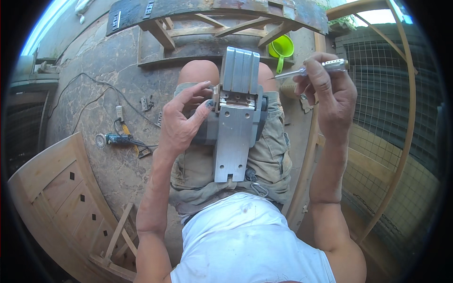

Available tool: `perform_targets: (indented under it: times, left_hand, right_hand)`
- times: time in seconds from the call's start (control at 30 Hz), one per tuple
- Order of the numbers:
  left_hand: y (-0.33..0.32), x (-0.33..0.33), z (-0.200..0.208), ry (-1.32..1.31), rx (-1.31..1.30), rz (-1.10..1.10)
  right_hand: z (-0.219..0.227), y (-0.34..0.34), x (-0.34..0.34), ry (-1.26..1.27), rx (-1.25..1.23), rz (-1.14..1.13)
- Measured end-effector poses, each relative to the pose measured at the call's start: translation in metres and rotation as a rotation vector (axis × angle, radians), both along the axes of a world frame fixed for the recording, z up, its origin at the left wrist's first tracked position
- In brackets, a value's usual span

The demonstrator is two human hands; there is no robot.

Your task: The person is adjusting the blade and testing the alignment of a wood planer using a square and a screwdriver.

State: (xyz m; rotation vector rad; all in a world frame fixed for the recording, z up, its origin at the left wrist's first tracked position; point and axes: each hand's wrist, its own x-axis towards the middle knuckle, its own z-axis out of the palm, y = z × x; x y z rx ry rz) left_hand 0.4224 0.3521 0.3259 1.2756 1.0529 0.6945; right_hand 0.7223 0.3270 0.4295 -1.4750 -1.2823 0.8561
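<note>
An electric hand planer (232,141) lies upside down across my lap, its metal sole facing up and the cutter slot (237,100) showing between the two sole plates. My left hand (183,120) holds the planer's left side beside this slot, thumb and forefinger spread at the edge and the other fingers partly hidden. To the right of the planer, my right hand (328,92) is raised and closed around a screwdriver (336,65) with a clear handle. Its thin shaft points left toward the planer and does not touch it.
A curved wooden piece on a frame (217,14) stands ahead, with a green plastic dipper (281,46) beneath its right side. An angle grinder (118,139) and cables lie on the left floor. A panelled wooden piece (61,188) stands near left; a wooden frame (409,94) rises at right.
</note>
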Motion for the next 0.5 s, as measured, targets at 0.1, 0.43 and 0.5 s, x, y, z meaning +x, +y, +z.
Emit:
perform_targets:
  times: [0.1,0.43,0.5]
  left_hand:
    - [0.006,0.007,0.017,0.28,0.396,-0.051]
    - [0.01,0.034,0.036,0.737,0.824,-0.353]
    - [0.011,0.036,0.038,0.759,0.829,-0.369]
  right_hand:
    - [-0.027,-0.033,0.006,0.111,-0.122,-0.057]
    - [-0.054,-0.09,0.001,0.36,-0.125,-0.228]
    - [-0.056,-0.089,0.002,0.345,-0.124,-0.219]
